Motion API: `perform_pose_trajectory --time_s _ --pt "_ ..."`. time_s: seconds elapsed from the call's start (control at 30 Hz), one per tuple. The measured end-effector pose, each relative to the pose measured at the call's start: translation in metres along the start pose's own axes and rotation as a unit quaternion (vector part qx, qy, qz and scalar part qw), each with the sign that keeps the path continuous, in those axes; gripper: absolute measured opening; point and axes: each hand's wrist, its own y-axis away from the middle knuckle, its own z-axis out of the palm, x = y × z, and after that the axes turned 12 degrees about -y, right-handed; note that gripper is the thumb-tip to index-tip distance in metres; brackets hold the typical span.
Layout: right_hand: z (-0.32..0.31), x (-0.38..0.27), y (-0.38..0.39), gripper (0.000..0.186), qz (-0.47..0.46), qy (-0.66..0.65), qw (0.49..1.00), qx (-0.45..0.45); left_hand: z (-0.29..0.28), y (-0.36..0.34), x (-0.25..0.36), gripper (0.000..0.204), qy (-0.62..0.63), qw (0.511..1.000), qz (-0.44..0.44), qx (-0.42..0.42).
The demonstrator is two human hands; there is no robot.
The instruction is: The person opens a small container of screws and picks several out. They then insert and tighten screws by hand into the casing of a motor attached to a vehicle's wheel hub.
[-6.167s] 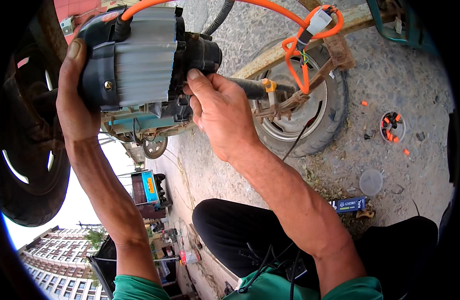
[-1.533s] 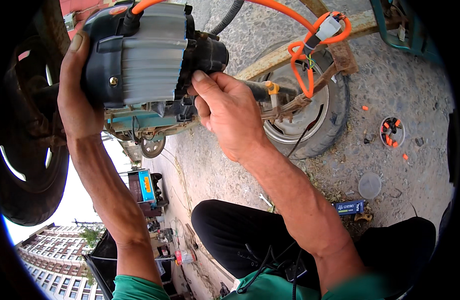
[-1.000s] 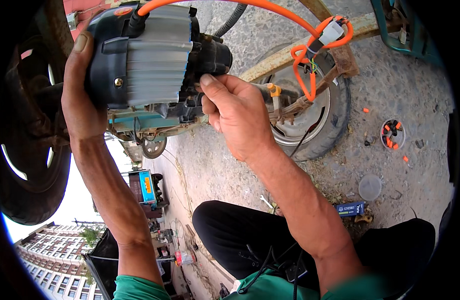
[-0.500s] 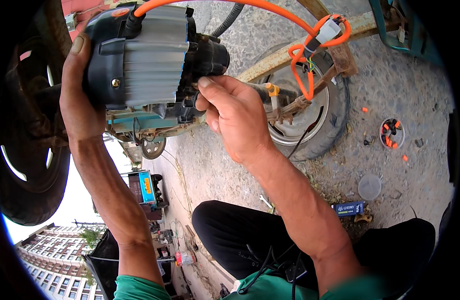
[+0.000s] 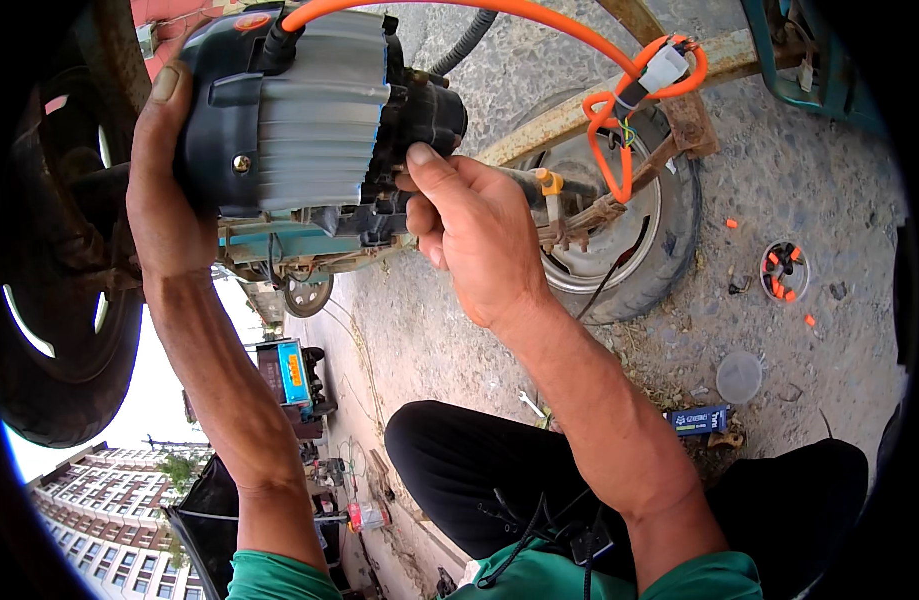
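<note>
An electric motor (image 5: 315, 135) with a grey finned body and black end covers fills the upper left. My left hand (image 5: 170, 190) wraps around its left black cover, thumb along the side and fingers hidden behind. At the motor's other end, my right hand (image 5: 470, 220) is closed, thumb and forefinger pinched against the edge of the black end part (image 5: 435, 115). Whatever sits between those fingertips is too small or hidden to make out. A thick orange cable (image 5: 420, 8) leaves the motor's top and arcs right to a looped end with a white connector (image 5: 665, 66).
Behind the motor are a rusty frame beam (image 5: 570, 100) and a wheel (image 5: 670, 230). Ground at right holds a round tub of black and orange pieces (image 5: 785, 272), a clear lid (image 5: 740, 377), a blue box (image 5: 698, 420) and a wrench (image 5: 531, 404). A dark wheel (image 5: 70, 370) stands left.
The motor has shifted slightly right, along with both hands. My right hand keeps its pinch at the motor's end, and my left hand keeps its grip.
</note>
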Motion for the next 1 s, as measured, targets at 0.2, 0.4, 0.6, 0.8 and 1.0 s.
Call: perform_pose_trajectory --time_s 0.2,0.4,0.6,0.8,1.0 --pt "-0.004 0.005 -0.002 0.026 -0.044 -0.016 0.999 -0.022 0.0 -0.003 -0.005 0.04 0.025 0.999 0.014 0.035" --pt "-0.008 -0.001 -0.005 0.023 -0.002 -0.023 0.998 -0.056 -0.002 0.0 -0.002 0.041 0.014 0.999 0.009 -0.042" --pt "-0.006 -0.004 -0.005 0.022 0.013 -0.047 0.998 -0.045 -0.008 -0.005 -0.005 0.047 -0.015 0.996 0.03 -0.088" --pt "-0.008 0.002 -0.006 0.022 0.033 -0.063 0.997 -0.041 0.01 -0.006 0.019 0.061 -0.135 0.988 0.016 -0.078" --pt "-0.003 -0.007 -0.003 0.021 0.034 -0.032 0.997 -0.056 0.01 -0.003 0.021 0.055 -0.1 0.992 -0.001 -0.077"
